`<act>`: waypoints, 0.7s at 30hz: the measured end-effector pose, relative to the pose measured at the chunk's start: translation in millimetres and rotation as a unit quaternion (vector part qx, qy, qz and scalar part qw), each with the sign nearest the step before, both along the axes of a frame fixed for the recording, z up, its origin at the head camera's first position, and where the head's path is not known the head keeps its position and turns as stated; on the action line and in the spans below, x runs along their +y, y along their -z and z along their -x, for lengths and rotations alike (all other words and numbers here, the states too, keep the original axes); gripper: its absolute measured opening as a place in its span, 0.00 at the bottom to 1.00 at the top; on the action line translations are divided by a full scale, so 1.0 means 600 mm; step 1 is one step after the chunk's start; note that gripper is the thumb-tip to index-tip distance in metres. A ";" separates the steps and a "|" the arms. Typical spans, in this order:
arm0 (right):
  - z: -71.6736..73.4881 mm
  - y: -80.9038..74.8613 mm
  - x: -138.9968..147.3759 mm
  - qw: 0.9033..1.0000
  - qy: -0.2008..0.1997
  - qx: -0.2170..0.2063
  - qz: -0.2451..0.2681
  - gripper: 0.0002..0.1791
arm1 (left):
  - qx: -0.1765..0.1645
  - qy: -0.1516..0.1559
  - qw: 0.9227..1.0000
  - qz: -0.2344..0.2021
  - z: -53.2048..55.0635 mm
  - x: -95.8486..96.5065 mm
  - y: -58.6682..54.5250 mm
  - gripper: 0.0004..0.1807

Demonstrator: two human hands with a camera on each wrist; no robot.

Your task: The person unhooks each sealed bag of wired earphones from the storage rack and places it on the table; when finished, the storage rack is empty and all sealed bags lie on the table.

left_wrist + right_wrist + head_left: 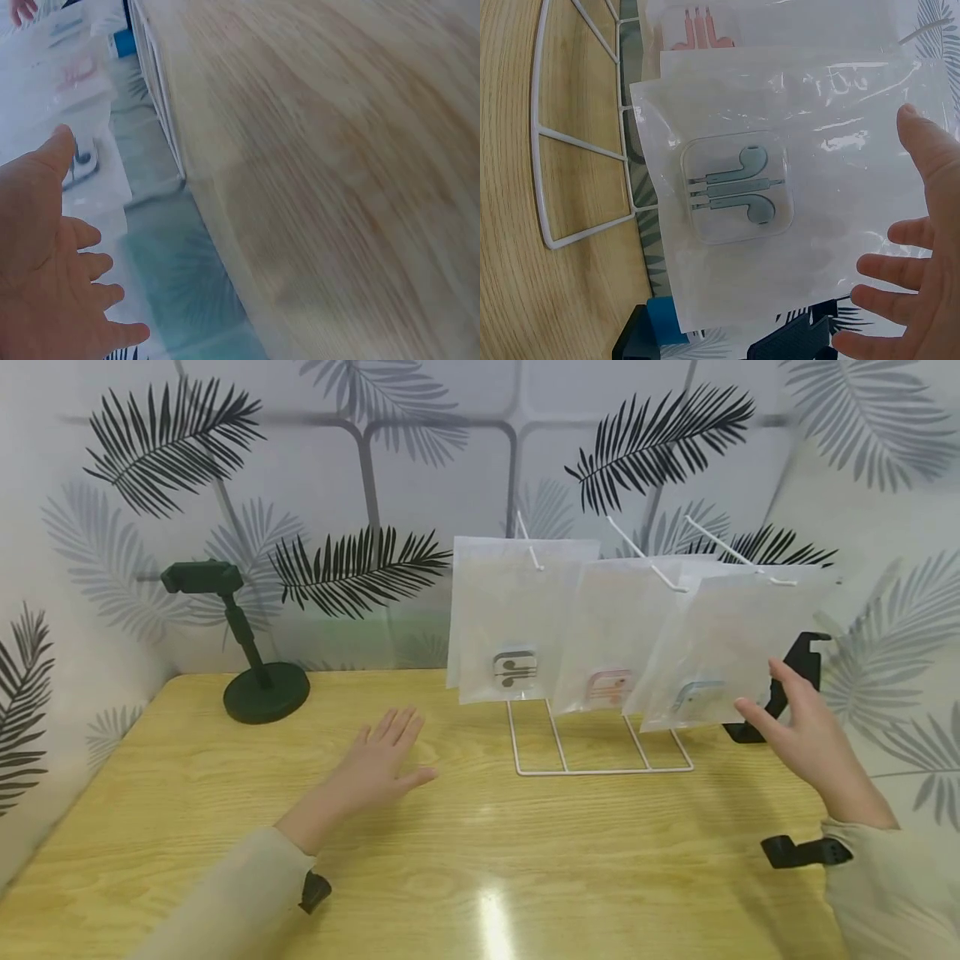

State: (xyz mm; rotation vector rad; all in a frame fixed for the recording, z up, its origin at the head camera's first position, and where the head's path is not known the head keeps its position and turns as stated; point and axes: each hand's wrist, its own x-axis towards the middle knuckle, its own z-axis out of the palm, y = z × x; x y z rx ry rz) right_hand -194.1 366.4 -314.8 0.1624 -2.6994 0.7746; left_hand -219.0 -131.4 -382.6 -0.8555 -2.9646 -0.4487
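Clear plastic bags hang in three groups from the hooks of a white wire rack (600, 772). The left bag (495, 602) shows dark earphones (515, 670) in a small case, the middle bag (592, 610) pink earphones (611, 687). Blue earphones (739, 187) sit in a clear square case inside the right bag (750, 618). Beside that bag's right edge, my right hand (813, 747) is spread with thumb and fingers apart; whether it touches the plastic I cannot tell. My left hand (382, 760), palm down with fingers extended, is over the table left of the rack, holding nothing.
A dark green phone stand (266, 692) is at the back left of the wooden table (450, 860). Behind the right bag stands a black stand (798, 668), partly hidden. Leaf-patterned cloth (420, 485) rises behind the table. The rack's hooks (648, 556) point forward.
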 end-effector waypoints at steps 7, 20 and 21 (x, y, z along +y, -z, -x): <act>0.010 0.012 0.017 1.000 0.022 0.004 0.007 0.42 | -0.011 0.043 0.998 0.039 0.007 0.063 -0.006 0.44; 0.086 0.071 0.101 0.994 0.078 0.017 0.078 0.42 | -0.009 0.111 0.993 0.047 0.020 0.154 0.017 0.41; 0.089 0.069 0.104 0.993 0.078 0.016 0.090 0.41 | -0.010 0.111 0.993 0.047 0.024 0.159 0.019 0.40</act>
